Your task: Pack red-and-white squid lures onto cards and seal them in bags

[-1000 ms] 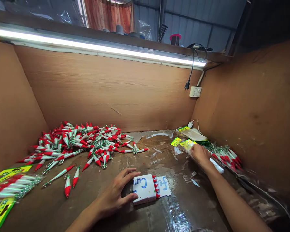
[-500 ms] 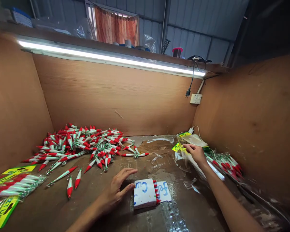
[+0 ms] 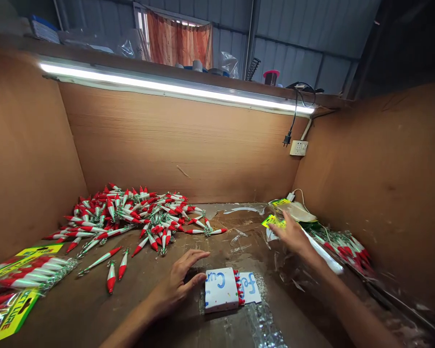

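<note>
My left hand (image 3: 184,276) rests at the left side of a white box (image 3: 221,290) with blue handwriting, fingers spread and curved, holding nothing. Red tips of several fishing lures (image 3: 239,287) stick out of the box's right end, over a white card (image 3: 252,286) with blue letters. My right hand (image 3: 293,238) is slightly blurred at the right, its fingers apart over clear plastic packaging bags with yellow-green headers (image 3: 273,221). No bag shows plainly in its grasp.
A heap of red-and-white lures (image 3: 130,212) lies at the back left. Filled lure packs (image 3: 32,275) lie at the left edge, and more bundled lures (image 3: 348,249) at the right wall. Plastic scraps (image 3: 239,239) dot the table. A black plug (image 3: 286,139) hangs by a socket.
My right hand has opened from a pinch at the bags' clear plastic, spreading its fingers over them. My left hand stays beside the box. The view has shifted slightly.
</note>
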`<action>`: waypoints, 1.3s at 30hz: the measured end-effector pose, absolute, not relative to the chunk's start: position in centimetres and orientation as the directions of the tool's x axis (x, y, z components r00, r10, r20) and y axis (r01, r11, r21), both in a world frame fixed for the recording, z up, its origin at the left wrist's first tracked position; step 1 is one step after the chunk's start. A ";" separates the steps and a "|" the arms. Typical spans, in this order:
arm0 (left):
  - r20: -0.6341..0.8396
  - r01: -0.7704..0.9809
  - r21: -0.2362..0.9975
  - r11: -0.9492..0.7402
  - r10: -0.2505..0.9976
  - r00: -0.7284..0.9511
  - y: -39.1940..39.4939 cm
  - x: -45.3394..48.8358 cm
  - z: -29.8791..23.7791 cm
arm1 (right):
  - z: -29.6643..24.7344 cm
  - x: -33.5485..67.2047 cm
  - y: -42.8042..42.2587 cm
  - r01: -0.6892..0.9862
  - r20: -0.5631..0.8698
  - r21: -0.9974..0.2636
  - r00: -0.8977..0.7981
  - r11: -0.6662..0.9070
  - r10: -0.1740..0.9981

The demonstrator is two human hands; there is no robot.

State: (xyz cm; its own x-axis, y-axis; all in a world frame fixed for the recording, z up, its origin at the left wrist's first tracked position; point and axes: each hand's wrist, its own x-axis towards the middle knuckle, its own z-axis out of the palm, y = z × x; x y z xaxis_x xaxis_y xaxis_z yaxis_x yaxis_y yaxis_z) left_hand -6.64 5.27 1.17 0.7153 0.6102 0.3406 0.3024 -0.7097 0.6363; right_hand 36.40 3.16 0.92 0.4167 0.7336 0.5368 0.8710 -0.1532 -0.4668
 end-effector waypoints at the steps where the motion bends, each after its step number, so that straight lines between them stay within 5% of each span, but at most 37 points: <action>1: 0.339 0.304 0.637 -0.708 0.612 0.715 5.3 -6.6 1.2 | 0.2 35.9 3.2 0.879 0.487 -0.423 0.426 -0.221 0.763; 4: 0.342 0.301 0.638 -0.709 0.611 0.713 5.2 -6.6 1.5 | -0.6 36.0 2.4 0.848 0.411 -0.435 0.485 -0.302 0.772; 10: 0.369 0.308 0.614 -0.727 0.609 0.702 5.1 -6.5 1.6 | 3.4 36.9 0.2 0.741 0.408 -0.663 0.476 -0.105 0.779; 12: 0.384 0.320 0.599 -0.734 0.614 0.690 4.8 -6.4 1.4 | 4.5 34.6 -1.0 0.682 0.330 -0.731 0.344 0.008 0.879; 15: 0.452 0.314 0.573 -0.757 0.611 0.649 4.0 -6.1 1.4 | 5.3 28.6 -3.7 0.373 0.141 -0.917 -0.031 0.142 0.990; 20: 0.464 0.154 0.626 -0.765 0.524 0.715 2.0 -5.9 2.3 | 5.1 19.4 -7.1 0.165 0.002 -0.982 -0.466 0.089 0.885; 25: 0.254 0.182 0.815 -0.551 0.621 0.741 1.5 -5.4 2.7 | 3.7 20.2 -3.2 0.203 0.076 -0.968 -0.325 0.148 0.943; 31: 0.268 -0.069 0.962 -0.264 0.872 0.410 4.5 -5.5 1.4 | 2.0 25.4 3.4 0.706 0.357 -0.655 -0.024 0.268 0.934; 35: 0.223 -0.114 0.973 -0.200 0.942 0.252 6.4 -6.3 0.7 | 0.3 25.5 4.8 0.828 0.290 -0.491 -0.138 0.271 0.947; 39: 0.231 -0.100 0.971 -0.217 0.959 0.166 7.2 -6.9 0.6 | -1.2 27.6 1.4 0.862 0.241 -0.461 -0.107 0.211 0.965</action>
